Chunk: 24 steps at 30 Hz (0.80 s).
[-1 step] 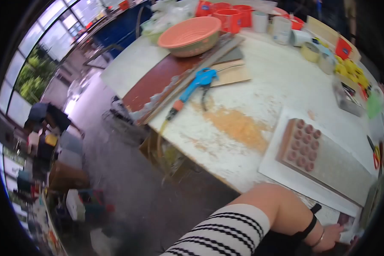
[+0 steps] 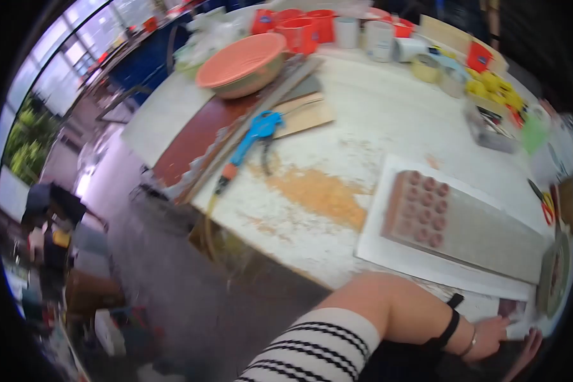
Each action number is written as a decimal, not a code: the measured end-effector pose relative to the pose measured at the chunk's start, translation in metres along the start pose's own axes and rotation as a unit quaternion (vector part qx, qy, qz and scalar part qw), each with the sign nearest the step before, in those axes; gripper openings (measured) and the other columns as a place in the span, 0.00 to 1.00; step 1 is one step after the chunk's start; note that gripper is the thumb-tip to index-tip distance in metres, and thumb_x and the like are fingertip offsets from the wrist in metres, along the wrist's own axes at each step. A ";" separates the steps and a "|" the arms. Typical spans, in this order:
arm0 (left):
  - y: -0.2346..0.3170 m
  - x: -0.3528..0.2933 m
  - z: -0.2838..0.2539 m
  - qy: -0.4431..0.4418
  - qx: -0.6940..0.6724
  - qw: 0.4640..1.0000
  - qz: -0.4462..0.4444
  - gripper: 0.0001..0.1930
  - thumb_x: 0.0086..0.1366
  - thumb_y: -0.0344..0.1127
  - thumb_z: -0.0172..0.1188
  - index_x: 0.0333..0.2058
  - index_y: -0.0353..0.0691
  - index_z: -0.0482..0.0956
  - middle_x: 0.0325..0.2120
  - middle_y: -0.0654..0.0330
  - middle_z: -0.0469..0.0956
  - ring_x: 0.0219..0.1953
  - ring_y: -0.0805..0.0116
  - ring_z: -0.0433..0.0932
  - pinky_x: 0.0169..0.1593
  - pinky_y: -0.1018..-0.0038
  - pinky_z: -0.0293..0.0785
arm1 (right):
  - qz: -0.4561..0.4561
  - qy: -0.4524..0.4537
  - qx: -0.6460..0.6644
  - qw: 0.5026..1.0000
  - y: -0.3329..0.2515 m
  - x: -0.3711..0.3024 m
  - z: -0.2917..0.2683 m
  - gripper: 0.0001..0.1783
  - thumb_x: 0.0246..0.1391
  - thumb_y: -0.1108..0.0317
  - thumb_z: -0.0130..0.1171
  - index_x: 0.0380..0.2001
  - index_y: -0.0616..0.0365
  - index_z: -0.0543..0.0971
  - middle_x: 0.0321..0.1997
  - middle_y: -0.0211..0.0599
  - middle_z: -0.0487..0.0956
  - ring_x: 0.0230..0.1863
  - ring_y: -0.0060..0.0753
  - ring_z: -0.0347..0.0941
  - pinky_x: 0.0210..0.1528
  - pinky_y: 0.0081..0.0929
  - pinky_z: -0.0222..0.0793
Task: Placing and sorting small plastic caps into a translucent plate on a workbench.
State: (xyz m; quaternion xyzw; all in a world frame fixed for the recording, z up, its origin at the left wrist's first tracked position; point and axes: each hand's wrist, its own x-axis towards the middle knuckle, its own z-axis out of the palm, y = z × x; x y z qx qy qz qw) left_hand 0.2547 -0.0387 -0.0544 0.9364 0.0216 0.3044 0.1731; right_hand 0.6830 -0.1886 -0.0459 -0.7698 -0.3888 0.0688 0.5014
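Observation:
My left hand (image 2: 487, 339) is at the lower right, with a bracelet and a black band on the wrist and a black-and-white striped sleeve up the arm. Its fingers reach out onto a white sheet with a small dark picture (image 2: 512, 309) at the table edge. Close by, at the lower right rim, blurred pinkish fingers of my right hand (image 2: 524, 358) show; what they hold, if anything, I cannot make out. Beyond the hands, a grey board (image 2: 490, 239) lies on white paper (image 2: 379, 245), with rows of round reddish-brown pieces (image 2: 426, 207) at its left end.
A blue air gun (image 2: 251, 137) with a hose lies near brown sheets (image 2: 184, 143). Orange dust (image 2: 318, 194) covers mid-table. Behind stand a pink basin (image 2: 242, 63), red cups (image 2: 297, 35) and tape rolls (image 2: 425, 68). Scissors (image 2: 546, 207) and an oval dish (image 2: 554, 280) are right. A person (image 2: 51, 207) bends over at left.
The view has swung to the right, so the table and its things sit further left. Blurred fingers of my right hand now show more at the lower right. My left hand stays by the sheet.

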 end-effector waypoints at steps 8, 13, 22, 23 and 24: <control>-0.025 -0.040 -0.071 -0.057 -0.043 0.997 -0.042 0.29 0.54 0.42 0.70 0.54 0.39 0.76 0.59 0.53 0.71 0.60 0.51 0.67 0.55 0.58 0.70 | -0.035 0.029 0.054 0.997 -0.180 -0.125 0.183 0.05 0.59 0.72 0.66 0.37 0.62 0.82 0.35 0.23 0.81 0.36 0.13 0.73 0.39 0.15 0.69; -0.019 -0.036 -0.074 -0.077 -0.012 0.996 -0.039 0.29 0.56 0.42 0.69 0.55 0.40 0.76 0.59 0.53 0.71 0.60 0.50 0.67 0.55 0.58 0.69 | -0.073 0.016 -0.112 0.991 -0.204 -0.134 0.188 0.06 0.53 0.72 0.68 0.34 0.59 0.83 0.29 0.31 0.81 0.31 0.23 0.77 0.32 0.22 0.71; -0.016 -0.018 -0.006 -0.022 0.054 0.995 -0.083 0.14 0.58 0.40 0.56 0.36 0.40 0.86 0.45 0.53 0.80 0.60 0.51 0.67 0.62 0.62 0.62 | -0.280 -0.028 -0.237 0.930 -0.091 -0.082 0.172 0.05 0.60 0.74 0.60 0.40 0.62 0.78 0.52 0.50 0.76 0.55 0.47 0.73 0.60 0.39 0.69; -0.013 -0.010 0.012 0.034 0.058 0.996 -0.064 0.14 0.58 0.40 0.56 0.35 0.40 0.87 0.44 0.55 0.81 0.60 0.52 0.67 0.62 0.60 0.61 | -0.270 -0.052 -0.267 0.923 -0.025 -0.047 0.134 0.07 0.61 0.75 0.60 0.43 0.63 0.77 0.55 0.47 0.76 0.55 0.42 0.74 0.61 0.35 0.68; -0.042 -0.014 0.059 0.013 0.120 0.990 -0.075 0.17 0.54 0.49 0.62 0.37 0.49 0.89 0.49 0.59 0.80 0.60 0.52 0.65 0.64 0.56 0.55 | -0.300 -0.130 -0.206 0.922 -0.050 -0.040 0.199 0.07 0.61 0.75 0.60 0.43 0.63 0.77 0.55 0.47 0.76 0.55 0.42 0.74 0.61 0.35 0.68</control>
